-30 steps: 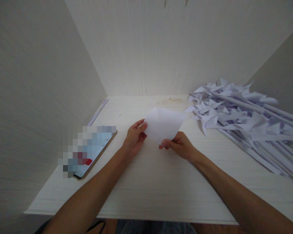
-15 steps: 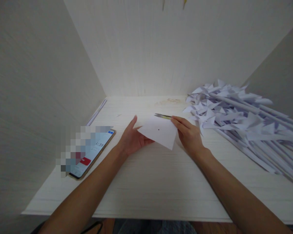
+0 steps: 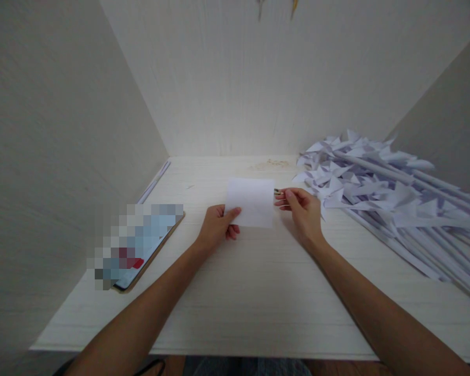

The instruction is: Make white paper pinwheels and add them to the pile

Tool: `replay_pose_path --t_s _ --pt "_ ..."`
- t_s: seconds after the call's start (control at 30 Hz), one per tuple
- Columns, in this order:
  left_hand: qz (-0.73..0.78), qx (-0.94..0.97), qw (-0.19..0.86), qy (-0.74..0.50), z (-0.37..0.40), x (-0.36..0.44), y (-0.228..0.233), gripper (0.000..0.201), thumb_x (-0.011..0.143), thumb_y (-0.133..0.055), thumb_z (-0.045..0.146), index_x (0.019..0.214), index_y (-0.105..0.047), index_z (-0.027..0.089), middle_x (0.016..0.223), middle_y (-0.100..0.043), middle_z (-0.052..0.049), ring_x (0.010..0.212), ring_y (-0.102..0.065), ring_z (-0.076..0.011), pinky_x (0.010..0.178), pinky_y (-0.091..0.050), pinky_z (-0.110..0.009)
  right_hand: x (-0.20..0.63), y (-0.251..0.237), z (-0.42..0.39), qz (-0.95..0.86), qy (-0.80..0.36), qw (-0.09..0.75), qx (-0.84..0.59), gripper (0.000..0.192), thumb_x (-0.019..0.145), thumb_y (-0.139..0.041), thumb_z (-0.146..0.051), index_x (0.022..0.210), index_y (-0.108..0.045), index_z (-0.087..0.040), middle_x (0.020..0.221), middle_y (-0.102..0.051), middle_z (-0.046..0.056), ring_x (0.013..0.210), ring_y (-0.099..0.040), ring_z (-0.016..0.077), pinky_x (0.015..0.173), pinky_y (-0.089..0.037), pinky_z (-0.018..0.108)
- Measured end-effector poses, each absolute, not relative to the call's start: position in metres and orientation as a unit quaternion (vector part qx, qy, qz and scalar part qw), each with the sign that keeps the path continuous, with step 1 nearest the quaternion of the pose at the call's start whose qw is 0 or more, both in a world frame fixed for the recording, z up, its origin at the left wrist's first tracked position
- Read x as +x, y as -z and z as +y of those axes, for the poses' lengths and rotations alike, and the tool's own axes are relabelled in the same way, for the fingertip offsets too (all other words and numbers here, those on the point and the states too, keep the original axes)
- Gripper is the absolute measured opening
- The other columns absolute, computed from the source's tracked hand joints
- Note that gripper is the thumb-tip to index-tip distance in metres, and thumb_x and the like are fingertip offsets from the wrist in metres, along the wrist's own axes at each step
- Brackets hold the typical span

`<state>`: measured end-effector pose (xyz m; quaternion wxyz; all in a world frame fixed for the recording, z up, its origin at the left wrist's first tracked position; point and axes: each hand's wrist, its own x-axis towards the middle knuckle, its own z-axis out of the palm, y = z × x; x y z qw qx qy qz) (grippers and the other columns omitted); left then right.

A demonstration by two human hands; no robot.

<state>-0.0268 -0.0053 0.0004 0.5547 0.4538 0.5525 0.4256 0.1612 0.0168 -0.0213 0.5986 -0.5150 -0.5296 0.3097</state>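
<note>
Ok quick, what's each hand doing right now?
Left hand: closed on the lower left corner of the paper square.
Right hand: closed on a small tool, mostly hidden behind the paper.

Plain white square paper sheet [image 3: 250, 202], unmarked on the face that shows. Small tool [image 3: 278, 192] at the sheet's right edge: dark metal with a yellow-green part, mostly hidden. Pale cream wooden desk top [image 3: 258, 292] with fine, faint horizontal grain lines; a light tan stain [image 3: 269, 165] near its far edge. Walls [image 3: 238, 78] of the same off-white, with faint vertical grain on the back panel. Heap of white folded paper pinwheels on white rolled-paper sticks [image 3: 384, 193], their shaded folds tinged lilac-grey. Flat phone with a thin gold-brown rim [image 3: 149, 245]: light blue screen with a red patch, partly pixelated.
</note>
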Motion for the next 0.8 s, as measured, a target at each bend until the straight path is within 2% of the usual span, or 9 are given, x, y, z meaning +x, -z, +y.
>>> replay_pose_path --t_s 0.07,0.13,0.23,0.37,0.5,0.6,0.7,0.8 --pt "0.567 0.458 0.508 -0.460 -0.004 -0.029 0.000 0.025 0.076 -0.055 0.026 0.054 -0.048 0.015 0.028 -0.041 0.007 0.020 -0.028 -0.0033 0.024 -0.019 -0.014 0.168 0.020 0.023 -0.568 -0.227 0.565 -0.554 0.017 0.076 -0.051 -0.029 0.080 -0.060 -0.015 0.072 -0.066 0.006 0.062 -0.061 0.0165 0.059 -0.049 0.032" --pt "0.573 0.452 0.474 -0.492 -0.002 -0.031 0.001 0.028 0.076 -0.054 0.028 0.052 -0.046 0.016 0.026 -0.035 0.009 0.020 -0.023 -0.0027 0.024 -0.016 -0.014 0.173 0.019 0.032 -0.639 -0.122 0.485 -0.585 0.015 0.075 -0.053 -0.024 0.084 -0.061 -0.015 0.083 -0.065 0.009 0.072 -0.060 0.0196 0.066 -0.048 0.035" --pt "0.565 0.440 0.457 -0.527 0.001 -0.033 0.005 0.030 0.076 -0.052 0.033 0.053 -0.045 0.016 0.027 -0.035 0.009 0.022 -0.024 -0.0029 0.025 -0.016 -0.014 0.175 0.018 0.049 -0.728 -0.007 0.338 -0.597 0.024 0.073 -0.059 -0.024 0.094 -0.060 -0.013 0.099 -0.060 0.015 0.092 -0.056 0.0264 0.074 -0.045 0.039" --pt "0.541 0.418 0.466 -0.562 0.004 -0.035 0.009 0.035 0.075 -0.052 0.042 0.053 -0.044 0.017 0.030 -0.040 0.008 0.023 -0.029 -0.0033 0.026 -0.018 -0.014 0.167 0.015 0.069 -0.774 0.031 0.202 -0.599 0.026 0.077 -0.058 -0.030 0.096 -0.059 -0.013 0.101 -0.059 0.015 0.095 -0.053 0.0280 0.072 -0.043 0.037" --pt "0.512 0.403 0.488 -0.580 0.007 -0.036 0.011 0.036 0.075 -0.054 0.044 0.053 -0.045 0.016 0.034 -0.047 0.004 0.025 -0.035 -0.0039 0.028 -0.022 -0.015 0.158 0.009 0.078 -0.803 0.038 0.135 -0.579 0.023 0.083 -0.050 -0.031 0.093 -0.057 -0.012 0.099 -0.059 0.014 0.091 -0.053 0.0247 0.069 -0.040 0.032" --pt "0.487 0.366 0.521 -0.598 0.009 -0.035 0.009 0.029 0.078 -0.052 0.033 0.057 -0.048 0.014 0.040 -0.053 0.002 0.029 -0.043 -0.0048 0.032 -0.028 -0.015 0.154 0.005 0.079 -0.815 0.078 0.096 -0.567 0.024 0.087 -0.044 -0.030 0.093 -0.057 -0.012 0.098 -0.060 0.014 0.090 -0.053 0.0241 0.068 -0.039 0.032" --pt "0.466 0.317 0.558 -0.609 0.010 -0.035 0.004 0.018 0.082 -0.045 0.021 0.066 -0.049 0.013 0.051 -0.062 -0.001 0.041 -0.055 -0.0073 0.043 -0.040 -0.016 0.150 0.001 0.078 -0.841 0.128 0.043 -0.524 0.022 0.088 -0.039 -0.021 0.094 -0.057 -0.010 0.096 -0.061 0.016 0.089 -0.054 0.0244 0.069 -0.040 0.032" --pt "0.460 0.303 0.576 -0.604 0.009 -0.034 0.000 0.010 0.082 -0.044 0.016 0.075 -0.051 0.013 0.060 -0.066 -0.004 0.054 -0.064 -0.0112 0.054 -0.048 -0.020 0.147 -0.002 0.077 -0.862 0.138 0.012 -0.487 0.022 0.085 -0.037 -0.008 0.091 -0.058 -0.009 0.095 -0.062 0.018 0.090 -0.056 0.0247 0.070 -0.040 0.033"
